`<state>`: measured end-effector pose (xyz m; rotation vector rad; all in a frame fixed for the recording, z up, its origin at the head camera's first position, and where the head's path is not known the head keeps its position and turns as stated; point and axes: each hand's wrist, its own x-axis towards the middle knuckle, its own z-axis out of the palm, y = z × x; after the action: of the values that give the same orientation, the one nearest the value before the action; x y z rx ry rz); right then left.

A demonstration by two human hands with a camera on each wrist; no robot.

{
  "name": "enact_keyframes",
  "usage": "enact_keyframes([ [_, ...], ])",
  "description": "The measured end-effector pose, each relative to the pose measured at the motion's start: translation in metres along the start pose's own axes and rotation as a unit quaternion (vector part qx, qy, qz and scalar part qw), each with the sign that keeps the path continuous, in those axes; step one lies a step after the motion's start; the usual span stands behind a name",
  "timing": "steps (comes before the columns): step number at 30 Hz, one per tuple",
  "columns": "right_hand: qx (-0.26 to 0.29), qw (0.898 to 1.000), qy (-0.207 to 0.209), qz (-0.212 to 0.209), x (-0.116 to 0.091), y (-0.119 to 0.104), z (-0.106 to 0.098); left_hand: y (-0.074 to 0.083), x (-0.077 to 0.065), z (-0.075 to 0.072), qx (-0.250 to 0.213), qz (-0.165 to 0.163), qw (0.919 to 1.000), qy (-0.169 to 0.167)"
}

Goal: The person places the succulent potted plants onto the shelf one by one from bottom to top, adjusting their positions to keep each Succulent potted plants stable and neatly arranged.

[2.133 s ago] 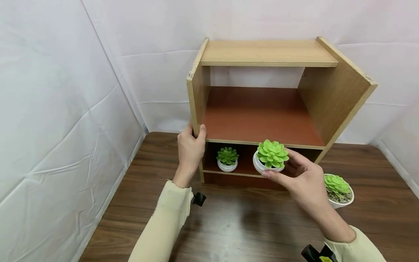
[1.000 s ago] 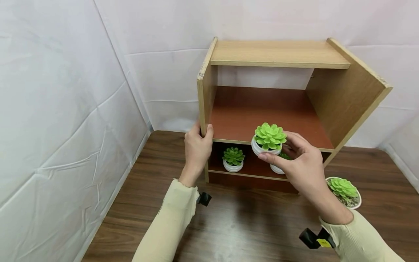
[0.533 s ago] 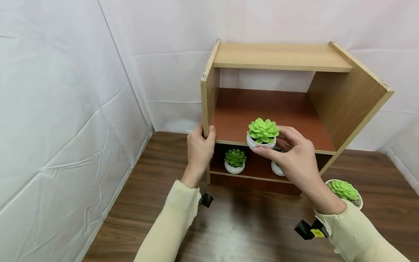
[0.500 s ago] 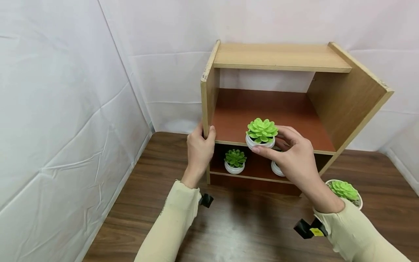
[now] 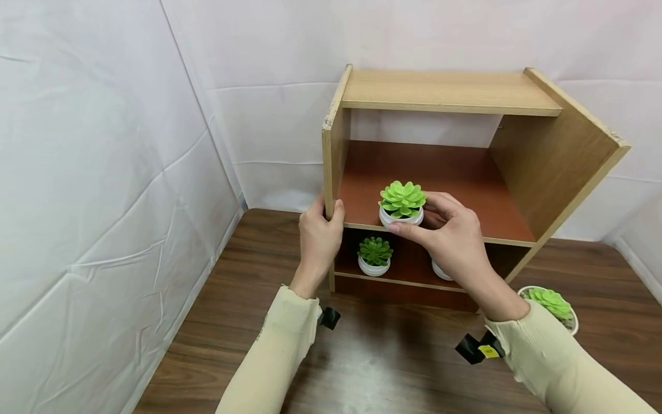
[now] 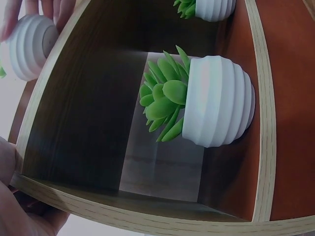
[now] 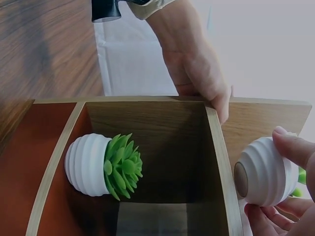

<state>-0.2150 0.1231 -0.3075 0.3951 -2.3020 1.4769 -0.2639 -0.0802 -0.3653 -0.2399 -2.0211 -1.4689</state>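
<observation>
My right hand (image 5: 455, 241) pinches a white ribbed pot holding a bright green succulent (image 5: 402, 200), thumb in front and fingers behind. In the head view the pot appears at the front edge of the middle shelf (image 5: 429, 172); the right wrist view shows its round base (image 7: 240, 179) clear of the wood. My left hand (image 5: 319, 236) grips the left side panel (image 5: 331, 155) of the wooden shelf unit. On the lower shelf a potted succulent (image 5: 374, 256) stands at the left. Another white pot (image 5: 441, 271) there is mostly hidden behind my right hand.
An oval white planter with a succulent (image 5: 550, 305) stands on the dark wood table (image 5: 362, 368), right of the unit. The unit's top board (image 5: 450, 89) overhangs the middle shelf. White cloth (image 5: 103, 172) hangs at the left and behind.
My right hand has carried the potted succulent left and up, from before the lower shelf to the middle shelf's edge. The left hand keeps its grip on the panel. The head view has shifted slightly.
</observation>
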Motion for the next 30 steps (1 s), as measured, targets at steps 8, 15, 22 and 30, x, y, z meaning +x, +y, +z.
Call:
enact_keyframes([
  [8, -0.014, 1.000, -0.006, 0.014, 0.010, -0.001, 0.009, 0.000, -0.001, 0.000, 0.003, -0.005, 1.0000, -0.001],
  [15, -0.027, 0.998, -0.031, 0.037, 0.018, -0.002, 0.014, -0.001, 0.000, 0.000, 0.003, -0.007, 1.0000, 0.000],
  [22, -0.039, 0.997, -0.043, 0.058, 0.025, -0.005, 0.016, 0.000, 0.000, -0.001, 0.005, -0.004, 1.0000, 0.007],
  [30, -0.060, 0.993, -0.052, 0.088, 0.030, -0.006, 0.017, -0.001, 0.001, -0.002, 0.005, -0.004, 1.0000, 0.006],
])
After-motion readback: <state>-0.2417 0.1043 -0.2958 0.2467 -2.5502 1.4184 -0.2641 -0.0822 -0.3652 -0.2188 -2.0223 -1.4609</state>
